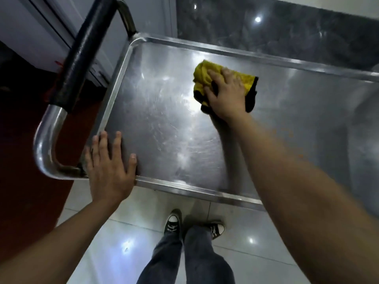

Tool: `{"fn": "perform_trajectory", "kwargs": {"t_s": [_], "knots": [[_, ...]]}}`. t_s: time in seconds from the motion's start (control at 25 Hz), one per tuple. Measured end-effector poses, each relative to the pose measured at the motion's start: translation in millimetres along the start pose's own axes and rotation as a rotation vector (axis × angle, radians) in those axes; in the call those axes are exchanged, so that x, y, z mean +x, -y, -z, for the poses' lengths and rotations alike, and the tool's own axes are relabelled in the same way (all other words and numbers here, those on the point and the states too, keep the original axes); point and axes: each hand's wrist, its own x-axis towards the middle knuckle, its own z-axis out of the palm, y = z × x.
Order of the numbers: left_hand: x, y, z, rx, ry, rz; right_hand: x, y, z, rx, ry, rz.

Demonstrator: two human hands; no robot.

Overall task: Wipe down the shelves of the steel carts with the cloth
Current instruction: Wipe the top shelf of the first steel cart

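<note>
One scratched, raised-rim steel cart shelf [155, 124] fills your view, its tubular steel handle with black padded grip [82, 56] at the left end. Your left hand [109, 163] lies flat, fingers spread, on the near left corner. Your right hand [226, 93] presses the crumpled yellow-and-black cloth [205, 75] onto the shelf's far middle, fingers spread across it. No writing is readable.

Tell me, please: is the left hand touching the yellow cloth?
Apart. The head view shows the left hand resting flat on the near corner of the steel shelf, with bare steel between it and the yellow cloth under the right hand.
</note>
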Motion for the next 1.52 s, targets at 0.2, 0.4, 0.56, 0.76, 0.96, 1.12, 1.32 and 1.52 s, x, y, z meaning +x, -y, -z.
{"fn": "perform_trajectory", "kwargs": {"t_s": [0.2, 0.4, 0.56, 0.76, 0.96, 1.12, 1.32, 1.52], "knots": [[0.2, -2.7, -0.3, 0.038, 0.006, 0.018, 1.4, -9.9, 2.3, -0.015, 0.001, -0.073], [-0.9, -14.7, 11.2, 0.105, 0.093, 0.049, -178.8, -5.3, 1.3, 0.027, -0.061, 0.035], [-2.8, -57.8, 24.9, 0.057, 0.121, 0.041, -251.7, -29.9, 6.5, 0.019, -0.056, 0.029], [-35.5, -203.0, 8.3, -0.223, 0.234, -0.256, -231.5, -41.0, 10.0, -0.013, -0.061, 0.016], [-55.8, -220.2, -5.3, -0.090, 0.262, -0.244, -159.2, -100.0, 32.7, -0.031, -0.118, -0.047], [-54.0, -237.0, -5.3, -0.070, 0.257, -0.157, -83.2, -135.1, 50.4, -0.073, -0.092, -0.240], [-58.9, -261.8, -8.7, -0.044, 0.232, -0.045, -40.6, -173.8, 72.8, -0.032, -0.034, -0.185], [-59.7, -260.9, -11.7, -0.097, 0.181, -0.034, -40.5, -277.1, 121.5, -0.038, -0.122, -0.432]]}}
